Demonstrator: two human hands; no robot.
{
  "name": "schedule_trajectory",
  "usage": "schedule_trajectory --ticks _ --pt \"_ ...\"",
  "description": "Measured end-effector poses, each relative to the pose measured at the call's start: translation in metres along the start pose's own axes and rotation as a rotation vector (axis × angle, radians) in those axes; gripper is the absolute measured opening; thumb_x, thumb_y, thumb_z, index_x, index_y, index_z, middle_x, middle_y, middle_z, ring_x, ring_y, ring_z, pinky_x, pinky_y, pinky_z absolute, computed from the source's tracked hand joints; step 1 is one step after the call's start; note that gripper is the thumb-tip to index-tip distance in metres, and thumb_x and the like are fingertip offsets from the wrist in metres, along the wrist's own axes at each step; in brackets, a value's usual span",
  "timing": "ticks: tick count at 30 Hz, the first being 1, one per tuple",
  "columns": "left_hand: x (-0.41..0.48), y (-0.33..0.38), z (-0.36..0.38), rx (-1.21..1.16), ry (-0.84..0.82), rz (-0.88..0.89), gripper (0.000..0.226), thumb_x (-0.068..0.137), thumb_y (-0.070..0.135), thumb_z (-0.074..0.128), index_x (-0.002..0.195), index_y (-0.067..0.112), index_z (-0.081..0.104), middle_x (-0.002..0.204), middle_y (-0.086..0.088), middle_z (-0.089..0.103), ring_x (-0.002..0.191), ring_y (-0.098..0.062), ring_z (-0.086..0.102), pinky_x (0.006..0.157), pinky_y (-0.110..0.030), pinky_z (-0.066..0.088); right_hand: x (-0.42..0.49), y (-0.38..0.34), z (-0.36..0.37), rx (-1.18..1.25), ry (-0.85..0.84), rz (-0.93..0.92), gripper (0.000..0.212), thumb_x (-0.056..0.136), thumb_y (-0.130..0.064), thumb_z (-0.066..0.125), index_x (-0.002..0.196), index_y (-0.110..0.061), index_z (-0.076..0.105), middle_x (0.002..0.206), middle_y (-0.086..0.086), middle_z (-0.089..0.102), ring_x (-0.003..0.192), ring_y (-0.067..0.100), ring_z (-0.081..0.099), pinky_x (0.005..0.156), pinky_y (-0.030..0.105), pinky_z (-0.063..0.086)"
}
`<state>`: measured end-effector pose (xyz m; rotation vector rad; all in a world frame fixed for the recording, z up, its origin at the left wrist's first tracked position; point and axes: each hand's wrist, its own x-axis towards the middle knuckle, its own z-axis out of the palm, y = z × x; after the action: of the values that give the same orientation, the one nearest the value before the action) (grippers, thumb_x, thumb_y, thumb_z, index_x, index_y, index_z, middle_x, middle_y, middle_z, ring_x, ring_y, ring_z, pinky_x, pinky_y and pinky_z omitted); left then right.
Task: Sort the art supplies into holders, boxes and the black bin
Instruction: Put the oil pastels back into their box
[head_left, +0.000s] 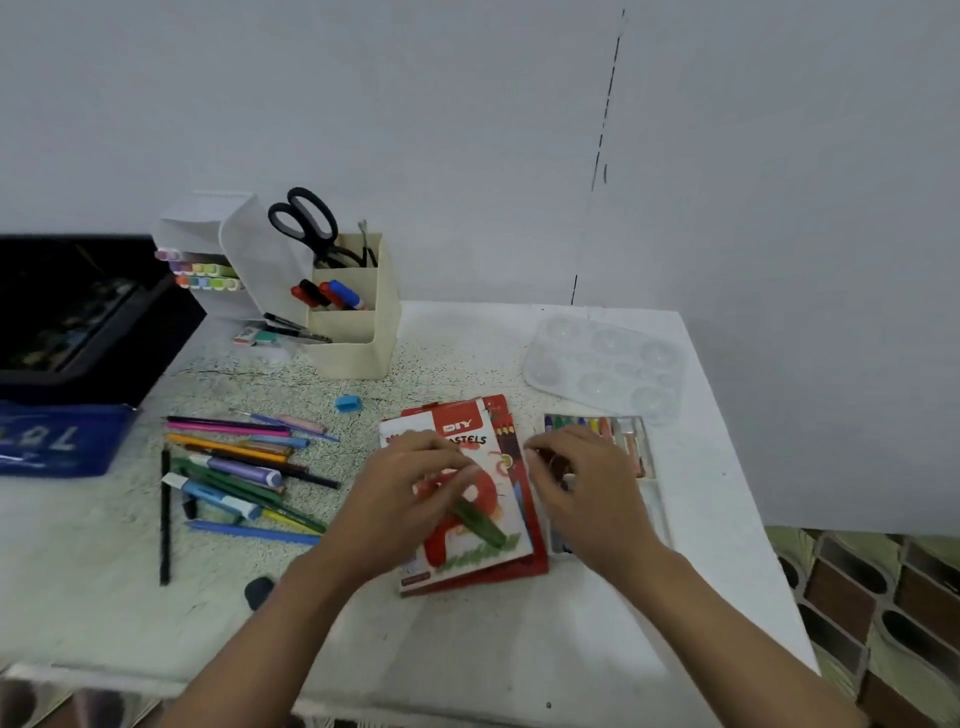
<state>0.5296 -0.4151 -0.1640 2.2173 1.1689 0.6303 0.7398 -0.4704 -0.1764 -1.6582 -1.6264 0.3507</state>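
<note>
left hand (408, 493), fingers pinched round a green pastel (480, 524) over the pastels box (470, 439) (right hand (582, 483): grasp unclear)

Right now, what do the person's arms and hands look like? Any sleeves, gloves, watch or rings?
No sleeves show: both arms are bare right down to the frame's lower edge. The left hand and the right hand are bare too, with no gloves. No watch, bracelet or ring can be seen, though the picture is slightly blurred.
</note>
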Motion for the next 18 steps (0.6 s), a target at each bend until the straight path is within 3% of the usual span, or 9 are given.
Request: schedule_trajectory --ticks 4,6,9,12,14,16,17,18 --pt "-0.031 -0.044 -0.048 0.017 0.140 -0.096 0.027 0.090 0.048 0.058 0.100 0.029 0.075 0.092 0.024 0.065 0.093 0.002 0.061 0.070 -0.015 0.049 0.007 -0.041 0.027 0.047 -0.063 -0.062 0.010 0.095 -0.017 0.067 0.100 -0.018 0.075 0.087 -0.013 0.066 0.076 -0.001 0.060 0.070 0.009 0.045" --pt "-0.046 -0.071 -0.070 0.067 0.236 -0.097 0.010 0.092 0.029 0.068 0.096 0.025 0.076 0.089 0.021 0.066 0.088 -0.002 0.063 0.073 -0.017 0.048 0.010 -0.058 0.043 0.046 -0.122 -0.093 0.010 0.095 -0.019 0.066 0.101 -0.019 0.074 0.090 -0.014 0.068 0.079 -0.002 0.061 0.073 0.013 0.049" --pt "-0.065 -0.119 -0.103 0.226 0.290 -0.169 0.010 0.090 0.020 0.073 0.099 0.024 0.076 0.099 0.014 0.067 0.096 -0.007 0.061 0.083 -0.026 0.048 0.014 -0.083 0.071 0.014 -0.221 -0.147 0.011 0.095 -0.020 0.063 0.098 -0.022 0.074 0.087 -0.013 0.068 0.078 0.002 0.059 0.073 0.018 0.049" --pt "-0.079 -0.166 -0.131 0.381 0.160 -0.265 0.034 0.092 0.038 0.069 0.125 0.030 0.069 0.130 0.006 0.060 0.123 -0.019 0.053 0.099 -0.042 0.044 0.016 -0.109 0.105 -0.017 -0.320 -0.177 0.013 0.095 -0.025 0.061 0.099 -0.024 0.073 0.088 -0.013 0.065 0.081 0.004 0.057 0.075 0.023 0.049" --pt "-0.088 -0.187 -0.146 0.416 -0.026 -0.303 0.057 0.091 0.070 0.049 0.142 0.045 0.050 0.153 0.010 0.042 0.143 -0.017 0.035 0.111 -0.049 0.030 0.016 -0.126 0.130 -0.023 -0.362 -0.189 0.014 0.096 -0.029 0.060 0.100 -0.025 0.073 0.090 -0.012 0.063 0.086 0.005 0.057 0.079 0.027 0.049" --pt "-0.093 -0.205 -0.156 0.451 -0.168 -0.254 0.080 0.077 0.093 0.014 0.148 0.059 0.031 0.162 0.018 0.025 0.151 -0.012 0.019 0.115 -0.048 0.018 0.017 -0.140 0.156 -0.046 -0.363 -0.226 0.017 0.093 -0.034 0.062 0.100 -0.024 0.073 0.092 -0.010 0.063 0.091 0.008 0.055 0.082 0.030 0.047" --pt "-0.095 -0.213 -0.160 0.459 -0.189 -0.217 0.081 0.075 0.094 0.010 0.147 0.062 0.028 0.162 0.020 0.022 0.152 -0.010 0.017 0.115 -0.046 0.016 0.019 -0.144 0.168 -0.069 -0.360 -0.242 0.020 0.090 -0.037 0.063 0.101 -0.024 0.073 0.095 -0.009 0.063 0.094 0.010 0.054 0.082 0.031 0.047" --pt "-0.096 -0.220 -0.164 0.446 -0.180 -0.183 0.073 0.079 0.090 0.020 0.145 0.062 0.032 0.160 0.021 0.025 0.150 -0.009 0.020 0.114 -0.044 0.016 0.020 -0.148 0.179 -0.094 -0.363 -0.242 0.024 0.088 -0.041 0.064 0.103 -0.025 0.073 0.097 -0.009 0.062 0.096 0.011 0.053 0.083 0.033 0.046"
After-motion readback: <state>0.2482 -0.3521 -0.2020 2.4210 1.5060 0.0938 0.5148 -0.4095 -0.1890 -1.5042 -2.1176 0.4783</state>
